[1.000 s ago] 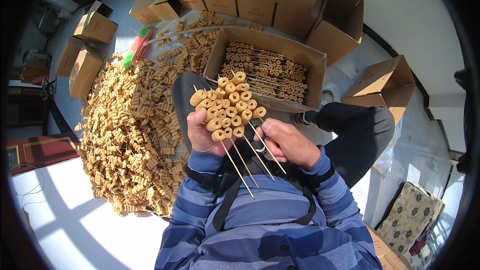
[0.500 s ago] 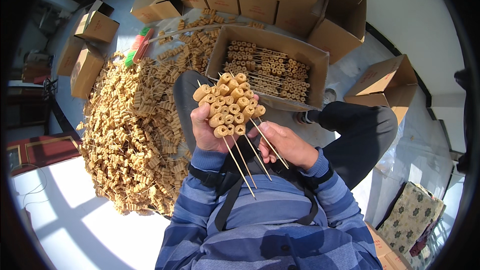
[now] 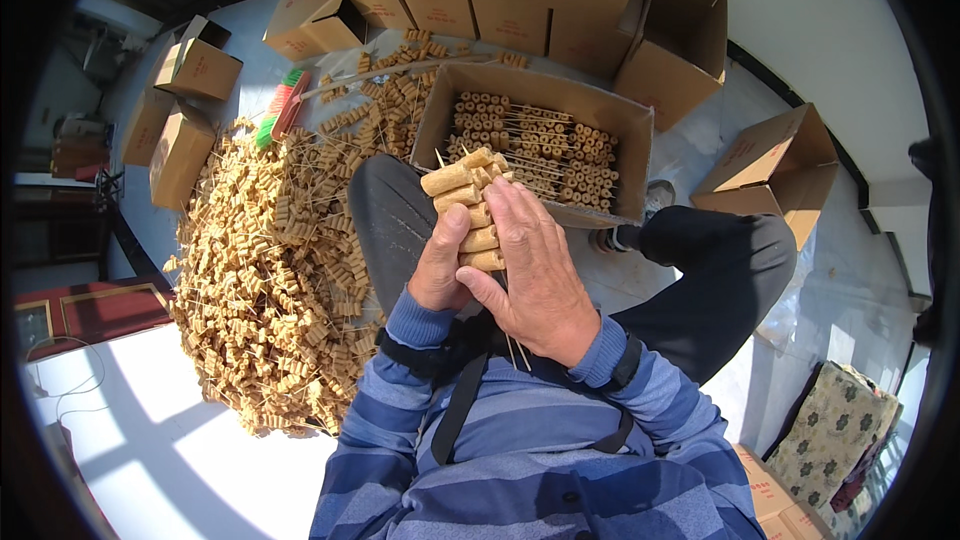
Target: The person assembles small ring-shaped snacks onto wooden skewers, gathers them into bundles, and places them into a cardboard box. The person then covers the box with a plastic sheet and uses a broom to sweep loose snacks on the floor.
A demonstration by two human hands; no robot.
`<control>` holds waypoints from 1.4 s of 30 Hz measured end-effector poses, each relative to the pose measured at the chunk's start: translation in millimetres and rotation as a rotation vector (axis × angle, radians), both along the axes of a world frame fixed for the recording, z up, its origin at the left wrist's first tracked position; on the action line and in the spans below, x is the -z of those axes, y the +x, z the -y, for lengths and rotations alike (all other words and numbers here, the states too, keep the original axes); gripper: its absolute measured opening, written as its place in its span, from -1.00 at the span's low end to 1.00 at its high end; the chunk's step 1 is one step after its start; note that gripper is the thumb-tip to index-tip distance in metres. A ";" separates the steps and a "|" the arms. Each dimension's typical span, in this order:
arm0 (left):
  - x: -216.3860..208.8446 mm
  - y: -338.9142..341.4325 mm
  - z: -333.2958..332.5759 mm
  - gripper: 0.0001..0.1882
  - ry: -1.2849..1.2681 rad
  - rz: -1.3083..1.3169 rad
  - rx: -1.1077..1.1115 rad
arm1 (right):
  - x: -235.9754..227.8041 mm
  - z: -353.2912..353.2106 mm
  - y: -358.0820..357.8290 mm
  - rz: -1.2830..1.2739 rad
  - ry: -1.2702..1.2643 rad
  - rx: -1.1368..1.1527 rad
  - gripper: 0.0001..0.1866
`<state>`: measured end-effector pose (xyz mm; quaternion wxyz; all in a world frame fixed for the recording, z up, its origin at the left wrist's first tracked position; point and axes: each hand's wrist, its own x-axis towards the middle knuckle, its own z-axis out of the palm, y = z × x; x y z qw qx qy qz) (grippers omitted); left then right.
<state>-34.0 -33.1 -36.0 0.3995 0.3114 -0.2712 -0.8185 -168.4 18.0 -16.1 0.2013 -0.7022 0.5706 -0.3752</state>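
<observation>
A bundle of skewers threaded with short, tan, hollow rolls (image 3: 470,202) is held above my lap. My left hand (image 3: 438,262) grips it from the left, its thumb along the side of the rolls. Pressed against the bundle's other side, my right hand (image 3: 540,275) has long, nearly straight fingers over the rolls and its thumb across the near end. Thin bare sticks poke out below my hands, and a couple of tips show at the far end. Most of the bundle's right side is hidden by my right hand.
Beyond my knees an open cardboard box (image 3: 640,155) holds rows of similar skewers. A large heap of loose skewers (image 3: 270,290) covers the floor at left, beside a red and green broom (image 3: 282,108). Empty cartons (image 3: 675,40) stand at the back; another carton (image 3: 770,165) is at right.
My right hand has moved from the stick ends up onto the side of the bundle. The bundle has turned, so the rolls' sides now show instead of their hollow ends.
</observation>
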 end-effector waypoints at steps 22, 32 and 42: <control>-33.1 -74.9 59.1 -0.02 -0.251 0.368 0.341 | 18.6 -25.0 -91.3 0.292 0.196 0.124 -0.07; 22.6 -160.5 123.0 0.13 -1.622 1.306 0.504 | 45.0 -35.2 -126.0 0.206 0.308 0.117 -0.40; 121.7 -203.3 131.4 0.05 -1.772 1.353 0.695 | 65.1 -30.4 -140.7 0.245 0.502 0.065 -0.45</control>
